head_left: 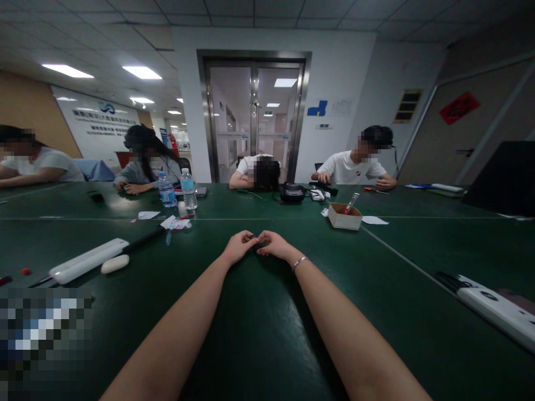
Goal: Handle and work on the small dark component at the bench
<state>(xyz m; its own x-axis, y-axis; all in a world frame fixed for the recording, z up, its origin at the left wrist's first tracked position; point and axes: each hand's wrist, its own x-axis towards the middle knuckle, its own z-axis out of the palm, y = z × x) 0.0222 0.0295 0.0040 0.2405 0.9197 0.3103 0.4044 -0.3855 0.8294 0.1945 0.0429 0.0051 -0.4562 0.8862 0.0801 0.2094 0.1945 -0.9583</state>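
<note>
My left hand [239, 247] and my right hand [276, 246] meet over the green table [254, 312], fingertips nearly together. Both are closed in a pinch, thumbs and fingers bent inward. Between the fingertips shows a small dark thing [256, 245], too small and too much covered to name. A silver bracelet [299, 263] circles my right wrist. Beyond my right hand stands an open cardboard box [345, 221] with a slim clear-and-red item in it.
Two water bottles [189, 190] stand at the back left near papers [176, 223]. Left lie a long white device [90, 260] and a white oval object [115, 264]. A white power strip [497, 306] is at right. Several people sit across the table, near a black headset [291, 192].
</note>
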